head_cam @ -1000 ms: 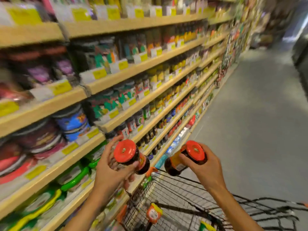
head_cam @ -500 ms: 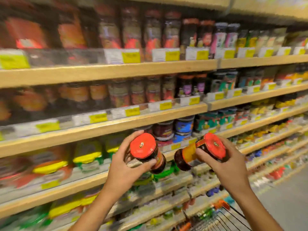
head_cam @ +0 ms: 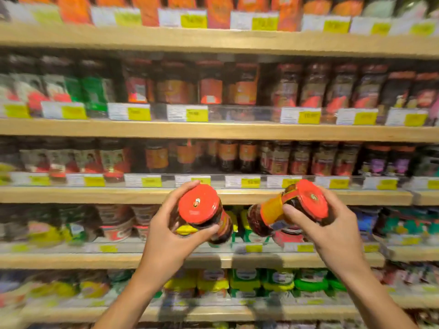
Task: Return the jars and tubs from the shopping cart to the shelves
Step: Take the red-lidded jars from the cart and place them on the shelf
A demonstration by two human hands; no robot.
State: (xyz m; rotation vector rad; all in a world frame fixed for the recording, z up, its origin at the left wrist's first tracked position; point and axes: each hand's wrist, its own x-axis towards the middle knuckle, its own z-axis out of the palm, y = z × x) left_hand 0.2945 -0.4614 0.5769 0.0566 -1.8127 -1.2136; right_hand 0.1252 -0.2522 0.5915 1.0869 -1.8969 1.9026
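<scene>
- Both hands have come up a little and the shelves point(head_cam: 213, 130) now fill the view square-on; half a second ago they ran off at a slant to the right, and a second ago the cart was still in sight below.
- Far left, the rows are a blur: green and red packs on the upper row, dark jars with pale labels on the row below, tubs lower down (too smeared to read any of it).
- Left hand point(head_cam: 171, 236) is curled round the left jar point(head_cam: 202, 217), thumb under the body, fingers over the far side, so the red lid point(head_cam: 198, 204) tips back toward the person.
- That jar hangs in the air in front of the shelf edge with the yellow price tags point(head_cam: 250, 182), not resting on anything.
- Right jar point(head_cam: 273, 213) lies nearly on its side, its dark base pointing left toward the other jar; the two are close but apart.
- Right hand point(head_cam: 332, 231) grips it near the lid end, thumb across the yellow label, fingers wrapped behind the red lid.
- Behind the hands, orange-labelled dark jars stand in the middle of the two rows above.
- Far right, more dark jars, and some with purple labels.
</scene>
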